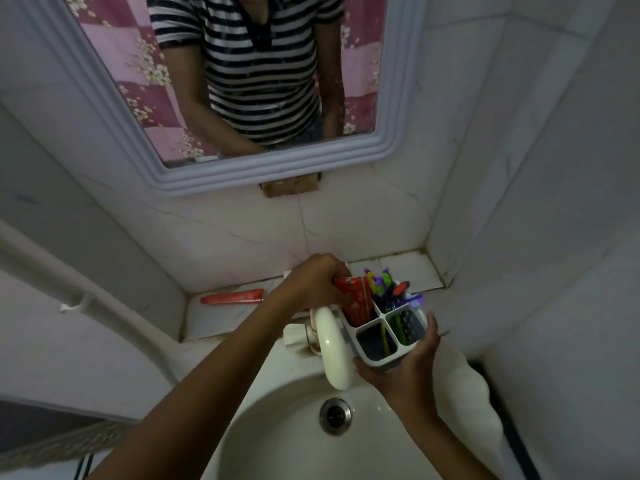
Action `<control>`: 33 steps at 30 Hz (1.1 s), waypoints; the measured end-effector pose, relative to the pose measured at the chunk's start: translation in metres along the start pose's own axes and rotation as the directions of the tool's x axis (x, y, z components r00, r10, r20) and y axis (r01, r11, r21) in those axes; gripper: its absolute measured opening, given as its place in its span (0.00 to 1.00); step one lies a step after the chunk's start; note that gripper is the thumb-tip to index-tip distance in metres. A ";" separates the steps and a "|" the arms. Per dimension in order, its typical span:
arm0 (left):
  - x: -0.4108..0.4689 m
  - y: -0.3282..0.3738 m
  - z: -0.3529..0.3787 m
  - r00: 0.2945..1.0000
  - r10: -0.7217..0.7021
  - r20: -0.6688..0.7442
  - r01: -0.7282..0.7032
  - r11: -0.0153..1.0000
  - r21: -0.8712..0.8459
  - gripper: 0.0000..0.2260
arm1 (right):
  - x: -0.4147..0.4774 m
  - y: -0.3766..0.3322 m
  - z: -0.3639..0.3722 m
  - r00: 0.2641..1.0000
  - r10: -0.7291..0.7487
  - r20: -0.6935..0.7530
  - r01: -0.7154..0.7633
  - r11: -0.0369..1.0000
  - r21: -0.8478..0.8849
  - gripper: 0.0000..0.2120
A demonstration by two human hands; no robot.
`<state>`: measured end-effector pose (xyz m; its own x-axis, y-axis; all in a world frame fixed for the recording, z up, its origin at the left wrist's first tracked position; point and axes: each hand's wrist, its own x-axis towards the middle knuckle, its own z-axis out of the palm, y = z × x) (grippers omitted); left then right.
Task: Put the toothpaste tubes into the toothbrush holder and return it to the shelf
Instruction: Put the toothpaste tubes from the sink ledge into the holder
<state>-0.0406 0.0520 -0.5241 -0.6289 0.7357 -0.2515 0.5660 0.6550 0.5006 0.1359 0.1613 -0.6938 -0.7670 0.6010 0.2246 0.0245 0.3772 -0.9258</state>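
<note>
- We see our right hand (403,367) cupped under and around the toothbrush holder (388,336), gripping its base and side and holding it above the sink (277,438), just right of the white tap (334,348).
- Our left hand (313,282) is closed around the top of a red toothpaste tube (356,299), whose lower end stands in the holder's back-left compartment.
- Colourful toothbrushes (382,287) stick up from the back-right compartment; a green and a yellow stick-like item stand in the two front ones.
- A second red toothpaste tube (232,297) lies flat on the tiled shelf (412,271) behind the sink, to the left of our left hand and apart from the holder.
- A mirror (242,81) hangs on the wall above.
</note>
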 end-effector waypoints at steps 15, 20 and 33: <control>0.020 -0.084 0.006 0.982 -0.155 -0.104 0.177 0.950 0.257 0.15 | -0.004 -0.001 -0.004 0.999 0.041 0.024 -0.041 0.999 0.031 0.71; 0.048 -0.091 0.028 0.997 0.013 -0.075 0.032 0.828 0.560 0.13 | -0.004 -0.007 -0.005 0.998 0.056 0.024 -0.057 0.998 0.033 0.72; 0.065 -0.082 0.027 0.995 -0.047 -0.088 0.092 0.781 0.618 0.17 | 0.000 -0.017 -0.004 0.998 0.056 0.018 -0.056 0.998 -0.001 0.66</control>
<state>-0.1141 0.0508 -0.6038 -0.6993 0.6861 -0.2008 0.7138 0.6853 -0.1442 0.1376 0.1578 -0.6771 -0.7757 0.6085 0.1673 0.0677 0.3439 -0.9366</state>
